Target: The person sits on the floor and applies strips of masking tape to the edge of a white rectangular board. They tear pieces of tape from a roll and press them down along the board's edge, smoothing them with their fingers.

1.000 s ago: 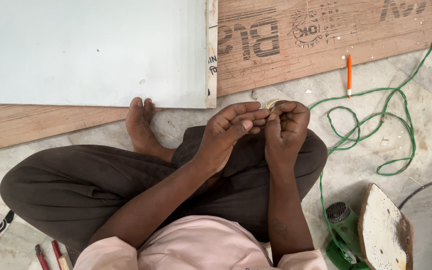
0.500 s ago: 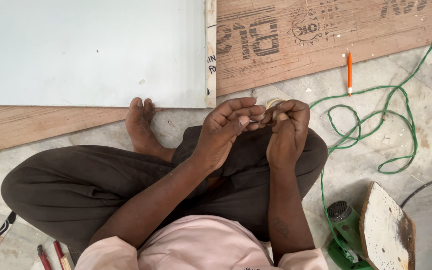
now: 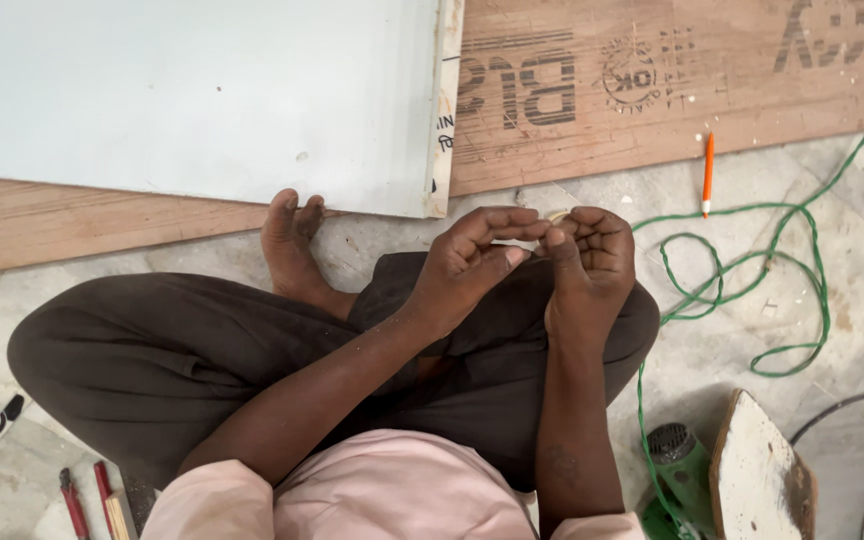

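I sit cross-legged on a stone floor in dark trousers. My left hand (image 3: 472, 262) and my right hand (image 3: 590, 262) meet above my knee, fingertips pinched together on a small pale object (image 3: 556, 216) between them. What the object is I cannot tell; it is mostly hidden by the fingers. My bare foot (image 3: 290, 240) rests against the edge of a white laminated board (image 3: 192, 100).
A plywood sheet (image 3: 652, 90) lies under the white board. An orange pencil (image 3: 708, 172) lies beside it. A green cable (image 3: 752, 280) loops to a green power tool (image 3: 682, 470) at lower right, next to a wooden piece (image 3: 757, 470). Red-handled tools (image 3: 82, 495) lie at lower left.
Both hands stay together on the small object; the fingers have shifted slightly, the left fingers stretching further over the right fingertips.
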